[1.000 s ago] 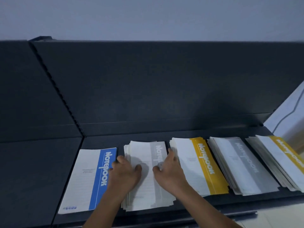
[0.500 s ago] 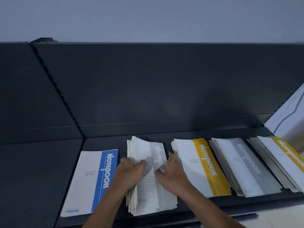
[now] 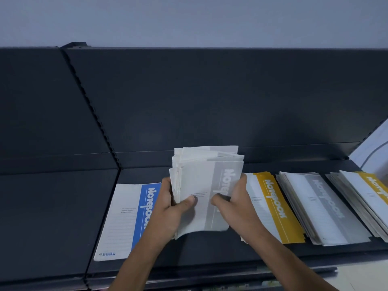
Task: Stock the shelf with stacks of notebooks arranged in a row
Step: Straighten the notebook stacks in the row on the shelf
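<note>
A stack of grey-banded notebooks (image 3: 201,181) is lifted off the dark shelf (image 3: 210,250) and tilted up towards me. My left hand (image 3: 170,208) grips its left edge, thumb on the front cover. My right hand (image 3: 235,204) grips its right edge, thumb on the grey band. On the shelf, a blue-banded notebook (image 3: 128,219) lies to the left. To the right lie a yellow-banded stack (image 3: 270,208), a grey-banded stack (image 3: 323,208) and another yellow-banded stack (image 3: 369,198) in a row.
The shelf's dark back panel (image 3: 210,101) rises behind the row. A slotted upright (image 3: 92,110) divides it from a bare shelf bay (image 3: 46,217) on the left. A pale wall (image 3: 375,148) borders the right end.
Both hands have closed on the sides of the grey-banded stack and raised it off the shelf, tilting it upright; a second ago it lay flat under my hands.
</note>
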Demonstrator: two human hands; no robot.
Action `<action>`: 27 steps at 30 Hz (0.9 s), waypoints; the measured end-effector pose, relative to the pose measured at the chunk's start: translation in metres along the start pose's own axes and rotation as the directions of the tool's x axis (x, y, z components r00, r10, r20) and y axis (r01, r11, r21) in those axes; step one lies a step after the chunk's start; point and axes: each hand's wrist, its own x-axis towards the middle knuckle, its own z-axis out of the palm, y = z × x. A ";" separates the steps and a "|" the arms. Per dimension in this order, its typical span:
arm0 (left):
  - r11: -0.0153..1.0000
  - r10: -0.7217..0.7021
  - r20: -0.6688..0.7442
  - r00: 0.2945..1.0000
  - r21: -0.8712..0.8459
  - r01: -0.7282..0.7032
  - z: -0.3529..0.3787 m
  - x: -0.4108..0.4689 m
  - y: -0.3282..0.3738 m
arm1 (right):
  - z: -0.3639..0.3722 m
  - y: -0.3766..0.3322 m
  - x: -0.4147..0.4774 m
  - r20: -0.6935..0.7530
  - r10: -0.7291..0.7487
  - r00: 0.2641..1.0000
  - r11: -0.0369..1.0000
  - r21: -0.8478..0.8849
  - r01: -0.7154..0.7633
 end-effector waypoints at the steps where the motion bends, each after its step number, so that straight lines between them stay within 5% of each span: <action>1: 1.000 0.027 0.012 1.000 -0.008 -0.026 0.001 -0.001 0.000 | 0.000 0.003 -0.002 -0.027 -0.036 0.999 0.999 -0.011 0.036; 27: 0.958 0.286 -0.010 0.958 0.035 -0.285 0.008 -0.011 0.022 | 0.004 0.017 -0.026 -0.050 -0.222 0.974 0.974 0.043 0.224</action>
